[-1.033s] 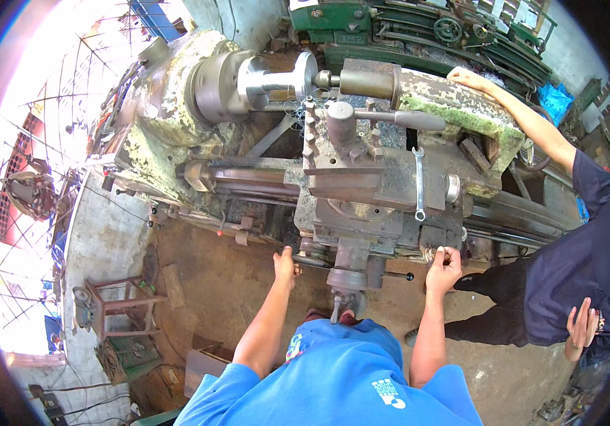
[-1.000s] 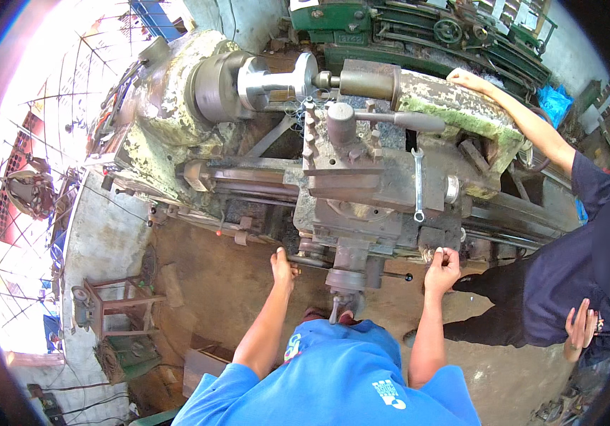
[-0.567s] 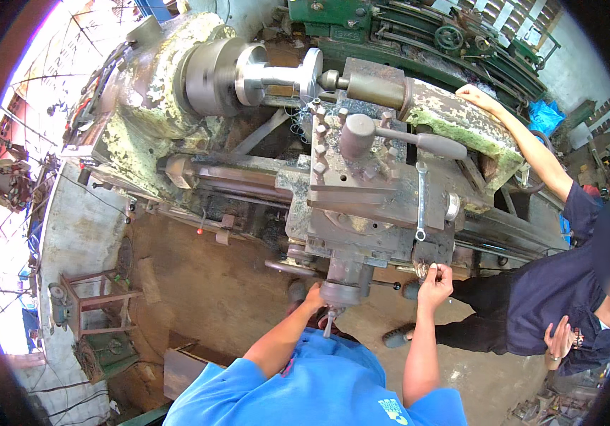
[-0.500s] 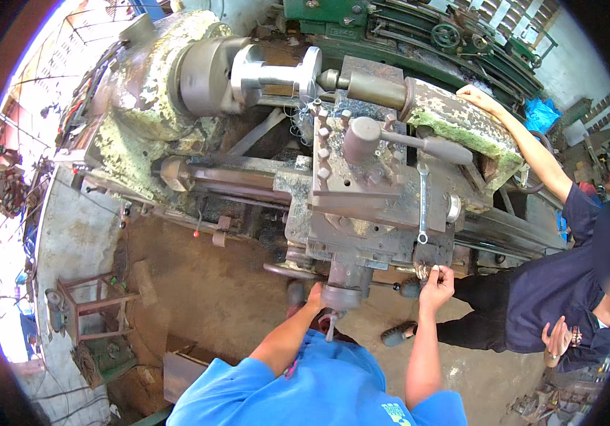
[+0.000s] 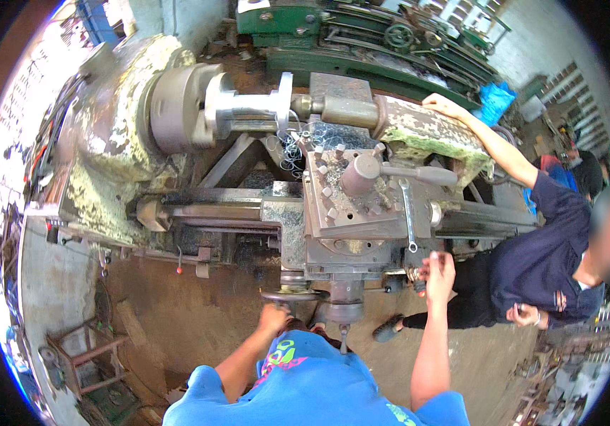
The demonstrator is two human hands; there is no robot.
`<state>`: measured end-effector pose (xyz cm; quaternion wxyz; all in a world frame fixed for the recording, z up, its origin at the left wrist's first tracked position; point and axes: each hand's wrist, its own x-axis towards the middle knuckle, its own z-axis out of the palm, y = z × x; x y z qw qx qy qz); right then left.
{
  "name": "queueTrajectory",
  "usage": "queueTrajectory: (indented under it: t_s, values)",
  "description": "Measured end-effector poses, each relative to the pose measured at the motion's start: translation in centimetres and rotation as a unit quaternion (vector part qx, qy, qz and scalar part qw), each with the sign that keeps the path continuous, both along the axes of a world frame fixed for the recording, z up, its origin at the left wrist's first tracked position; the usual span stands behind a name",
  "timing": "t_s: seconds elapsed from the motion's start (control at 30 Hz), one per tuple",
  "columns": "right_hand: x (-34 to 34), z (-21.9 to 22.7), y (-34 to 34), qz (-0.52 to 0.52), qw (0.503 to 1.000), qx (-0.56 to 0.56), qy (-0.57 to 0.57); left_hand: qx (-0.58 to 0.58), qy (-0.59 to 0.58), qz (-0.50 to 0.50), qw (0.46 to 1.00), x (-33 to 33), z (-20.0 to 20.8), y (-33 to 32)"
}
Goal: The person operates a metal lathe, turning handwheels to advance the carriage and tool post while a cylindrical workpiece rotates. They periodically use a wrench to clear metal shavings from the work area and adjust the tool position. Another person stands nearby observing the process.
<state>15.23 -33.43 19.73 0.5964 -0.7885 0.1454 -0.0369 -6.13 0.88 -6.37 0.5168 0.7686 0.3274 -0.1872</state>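
Observation:
My left hand (image 5: pixel 273 319) is closed at the rim of the carriage handwheel (image 5: pixel 295 294), low at the front of an old lathe. My right hand (image 5: pixel 439 277) is raised beside the small crank handle (image 5: pixel 413 272) of the slide, fingers up and partly apart. Above it a combination wrench (image 5: pixel 408 216) lies on the slide next to the square tool post (image 5: pixel 351 197) with its clamping lever (image 5: pixel 418 173). A shiny spool-shaped metal workpiece (image 5: pixel 251 104) spans from the blurred chuck (image 5: pixel 177 108) to the tailstock centre (image 5: pixel 308 106). Curly metal shavings (image 5: pixel 292 148) hang under it.
Another person in dark clothes (image 5: pixel 542 277) stands at the right, one hand (image 5: pixel 445 106) resting on the tailstock (image 5: pixel 425 131). A green lathe (image 5: pixel 361 64) stands behind. A rusty metal frame stand (image 5: pixel 92 355) is on the floor at left. A red-knobbed lever (image 5: pixel 179 269) hangs at the front.
My left hand has moved left, from beside the cross-slide's front end to the handwheel. My right hand has come off the crank handle and its fingers have loosened. The view has shifted.

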Motion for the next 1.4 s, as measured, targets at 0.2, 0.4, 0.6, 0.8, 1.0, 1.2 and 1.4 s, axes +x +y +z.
queueTrajectory:
  t_s: [0.2, 0.4, 0.6, 0.8, 1.0, 1.2, 1.4]
  values:
    - [2.1, 0.7, 4.7, 0.017, 0.992, -0.074, 0.1, -0.114, 0.016, 0.105, 0.988, 3.2, 1.1, -10.7]
    - [3.3, 0.8, 5.2, 0.014, 0.995, 0.045, 0.09, -0.275, -0.019, -0.04, 0.96, 4.4, -10.6, -14.9]
    - [3.9, 3.2, 0.4, 0.007, 0.941, 0.328, 0.083, -0.046, 0.076, -0.162, 0.983, 6.1, -15.2, -15.3]
    - [5.1, 13.1, -0.8, -0.031, 0.984, 0.08, -0.159, -0.153, 0.136, -0.2, 0.958, 6.6, -13.0, -12.7]
    - [11.1, 23.8, 5.2, 0.107, 0.955, -0.188, -0.204, -0.241, 0.184, -0.252, 0.919, 3.9, -11.4, -4.5]
    - [19.5, 21.8, 13.4, 0.327, 0.784, -0.435, -0.298, 0.116, 0.178, -0.254, 0.944, -2.5, -12.7, 6.9]
    - [24.9, 17.3, 16.3, 0.439, 0.747, -0.463, -0.19, 0.069, 0.277, -0.099, 0.953, -11.5, -15.9, 13.7]
